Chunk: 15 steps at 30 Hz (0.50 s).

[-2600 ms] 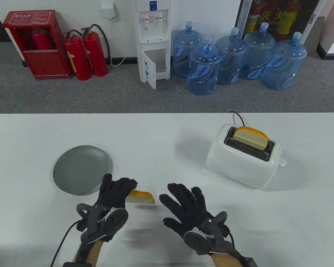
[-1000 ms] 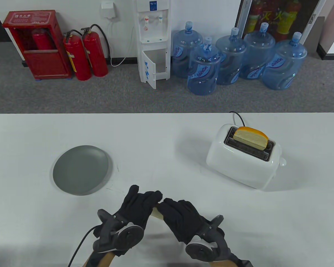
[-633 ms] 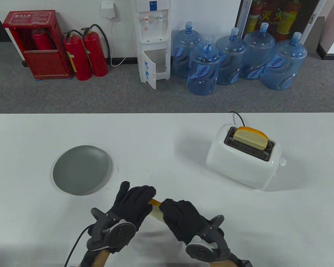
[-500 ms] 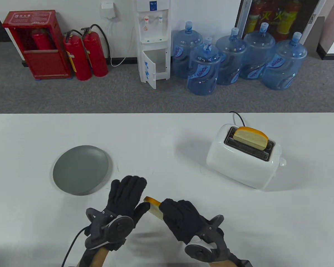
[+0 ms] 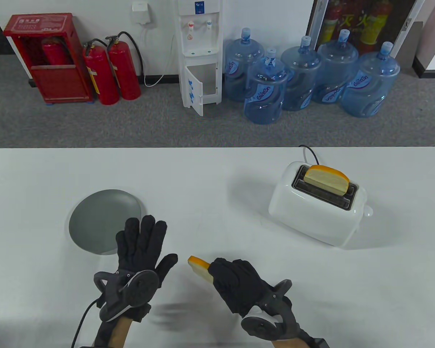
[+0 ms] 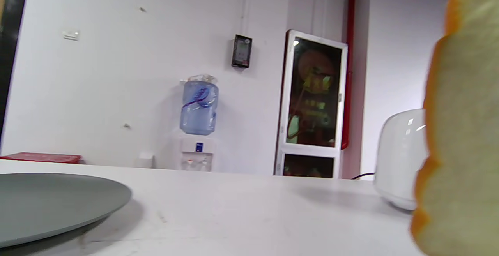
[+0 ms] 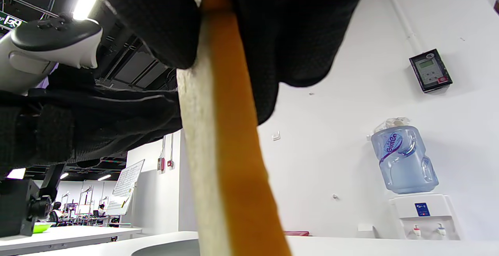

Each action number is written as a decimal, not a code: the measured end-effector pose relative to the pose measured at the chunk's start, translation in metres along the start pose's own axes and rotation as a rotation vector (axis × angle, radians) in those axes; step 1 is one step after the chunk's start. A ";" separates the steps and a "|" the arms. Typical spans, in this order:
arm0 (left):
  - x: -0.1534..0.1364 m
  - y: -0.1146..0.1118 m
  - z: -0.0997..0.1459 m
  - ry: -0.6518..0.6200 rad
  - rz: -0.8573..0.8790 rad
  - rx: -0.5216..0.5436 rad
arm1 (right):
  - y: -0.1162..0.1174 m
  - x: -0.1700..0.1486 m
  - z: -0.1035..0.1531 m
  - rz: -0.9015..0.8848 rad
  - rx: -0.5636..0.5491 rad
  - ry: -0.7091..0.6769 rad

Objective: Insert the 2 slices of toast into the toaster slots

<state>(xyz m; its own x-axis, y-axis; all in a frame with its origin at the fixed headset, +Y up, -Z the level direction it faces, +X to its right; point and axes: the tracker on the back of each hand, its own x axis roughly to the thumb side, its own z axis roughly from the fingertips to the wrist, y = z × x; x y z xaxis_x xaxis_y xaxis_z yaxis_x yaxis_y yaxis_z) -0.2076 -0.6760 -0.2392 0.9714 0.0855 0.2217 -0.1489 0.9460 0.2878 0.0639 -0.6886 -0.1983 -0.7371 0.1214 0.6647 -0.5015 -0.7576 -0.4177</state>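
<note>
My right hand point(image 5: 235, 279) grips a toast slice point(image 5: 199, 267) with an orange crust, held on edge near the table's front middle; in the right wrist view the same toast slice point(image 7: 226, 162) hangs from my curled fingers point(image 7: 296, 30). My left hand point(image 5: 141, 246) is spread flat with straight fingers, to the left of the slice and apart from it. At the right stands a white toaster point(image 5: 317, 210) with another slice point(image 5: 327, 178) upright in its far slot; the near slot is dark and bare. The left wrist view shows the held slice point(image 6: 464, 139) close at its right edge, the toaster point(image 6: 399, 158) behind.
A grey plate point(image 5: 98, 219) lies at the left, partly under my left hand's fingertips. The toaster's black cord point(image 5: 310, 151) runs off the table's far edge. Beyond the table stand water bottles, a dispenser and fire extinguishers.
The slice passed from my left hand to my right. My left hand let go, opened and drew back to the left, over the plate's edge. My right hand has held still.
</note>
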 end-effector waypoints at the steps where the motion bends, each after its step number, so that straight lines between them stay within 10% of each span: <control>1: -0.002 -0.001 0.000 0.012 -0.020 -0.009 | 0.000 0.000 0.000 0.002 0.000 -0.002; 15: -0.034 -0.020 -0.004 0.182 -0.180 -0.166 | -0.002 -0.004 0.000 0.007 -0.003 0.010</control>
<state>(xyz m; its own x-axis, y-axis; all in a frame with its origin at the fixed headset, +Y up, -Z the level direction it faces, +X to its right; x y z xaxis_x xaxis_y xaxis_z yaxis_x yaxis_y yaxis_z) -0.2374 -0.6968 -0.2560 0.9988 -0.0480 0.0061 0.0465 0.9879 0.1478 0.0679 -0.6874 -0.2007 -0.7448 0.1224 0.6559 -0.4978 -0.7565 -0.4242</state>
